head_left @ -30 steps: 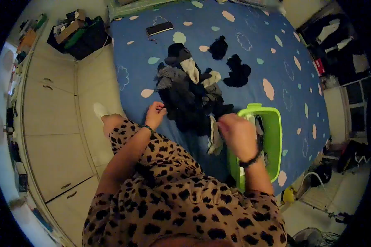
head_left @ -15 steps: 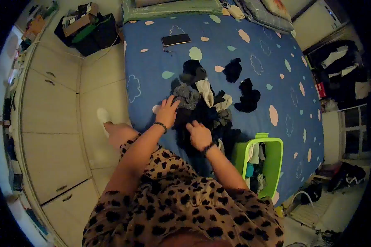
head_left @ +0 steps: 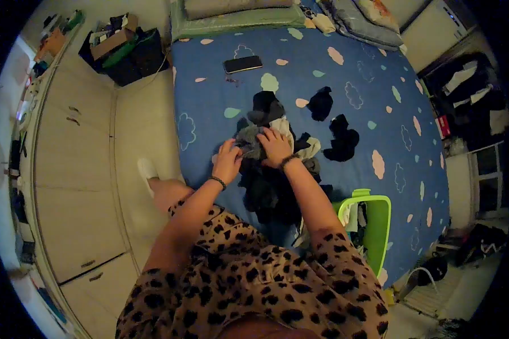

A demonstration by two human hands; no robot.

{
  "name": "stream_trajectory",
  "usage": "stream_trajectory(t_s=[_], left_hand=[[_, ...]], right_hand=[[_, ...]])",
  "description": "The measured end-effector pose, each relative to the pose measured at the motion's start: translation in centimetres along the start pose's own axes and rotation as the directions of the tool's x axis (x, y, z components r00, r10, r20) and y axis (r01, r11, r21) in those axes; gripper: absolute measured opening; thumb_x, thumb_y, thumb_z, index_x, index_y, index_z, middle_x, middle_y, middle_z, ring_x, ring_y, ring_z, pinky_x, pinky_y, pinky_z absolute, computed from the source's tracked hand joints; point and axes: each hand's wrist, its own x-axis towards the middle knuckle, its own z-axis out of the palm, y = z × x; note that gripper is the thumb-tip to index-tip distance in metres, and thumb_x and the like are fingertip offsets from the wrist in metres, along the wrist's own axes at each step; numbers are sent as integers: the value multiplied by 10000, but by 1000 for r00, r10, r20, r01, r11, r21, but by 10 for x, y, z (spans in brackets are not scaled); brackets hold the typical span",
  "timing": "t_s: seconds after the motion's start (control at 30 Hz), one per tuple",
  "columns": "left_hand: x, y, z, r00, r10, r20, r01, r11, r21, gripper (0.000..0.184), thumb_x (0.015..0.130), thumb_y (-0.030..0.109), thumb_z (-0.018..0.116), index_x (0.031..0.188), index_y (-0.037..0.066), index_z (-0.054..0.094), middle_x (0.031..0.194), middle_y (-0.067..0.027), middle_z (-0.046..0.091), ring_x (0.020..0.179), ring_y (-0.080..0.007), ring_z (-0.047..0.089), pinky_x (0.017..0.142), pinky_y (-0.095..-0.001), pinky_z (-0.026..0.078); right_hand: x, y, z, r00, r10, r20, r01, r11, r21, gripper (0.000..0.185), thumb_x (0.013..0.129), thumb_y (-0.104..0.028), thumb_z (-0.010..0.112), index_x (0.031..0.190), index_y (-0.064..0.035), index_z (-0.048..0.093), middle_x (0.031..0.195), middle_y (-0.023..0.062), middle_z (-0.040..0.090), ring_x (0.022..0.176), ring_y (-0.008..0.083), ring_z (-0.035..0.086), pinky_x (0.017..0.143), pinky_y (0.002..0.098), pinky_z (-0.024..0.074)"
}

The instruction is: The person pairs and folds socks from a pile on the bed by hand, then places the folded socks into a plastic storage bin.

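A heap of dark socks [head_left: 268, 195] lies on the blue bed in front of me, with black, grey and whitish pieces mixed in. At the heap's left edge, my left hand [head_left: 228, 163] has its fingers closed on a grey sock [head_left: 249, 142]. My right hand [head_left: 275, 148] lies over the right side of that same sock, fingers apart and touching it. Just beyond the hands are a black-and-grey bundle [head_left: 266, 107] and a whitish sock [head_left: 283, 126]. Two black bundles, one farther back [head_left: 320, 104] and one nearer [head_left: 341, 139], lie apart to the right.
A green plastic basket [head_left: 385, 226] holding folded pieces stands at the right front of the bed. A phone [head_left: 243, 64] lies toward the back of the patterned sheet [head_left: 373, 186]. Cabinets [head_left: 76, 152] line the left wall, and a black bag [head_left: 141, 56] stands behind on the floor.
My right hand has moved up and away from the heap's near part onto the grey sock. My left hand has shifted slightly nearer to me, its fingers now closed on that sock.
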Motion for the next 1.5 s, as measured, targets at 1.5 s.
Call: stream_trajectory(t_s=[1.5], left_hand=[[-282,-10,-114,863,-443,242,479,870,-115,312,712,132,666,998,58,566,1029,-185,515,946,-400,494,805,-450,457]], right_hand=[[-100,-137,-164,995,72,-64,82,-297,951,144,938,-161,572,1008,-40,606,794,31,605,736,113,560,682,274,458]])
